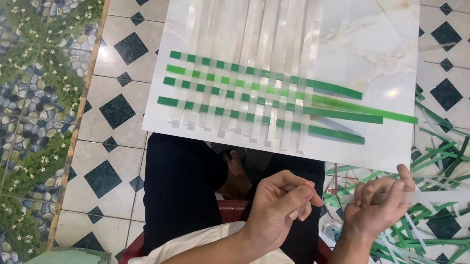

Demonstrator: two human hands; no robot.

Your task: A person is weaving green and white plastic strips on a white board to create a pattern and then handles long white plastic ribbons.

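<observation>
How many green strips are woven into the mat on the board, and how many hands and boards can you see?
Green strips woven across the white strips: 4
Hands, left hand and right hand: 2
White board: 1
Total: 7

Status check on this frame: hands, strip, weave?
Both hands pinch one white strip. Green-and-white weave lies untouched on board. Loose strips litter floor right.

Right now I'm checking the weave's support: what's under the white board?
The white board bearing the woven strips rests across the person's dark-trousered legs, with the tiled floor showing beside it. How far the legs reach under it is covered.
</observation>
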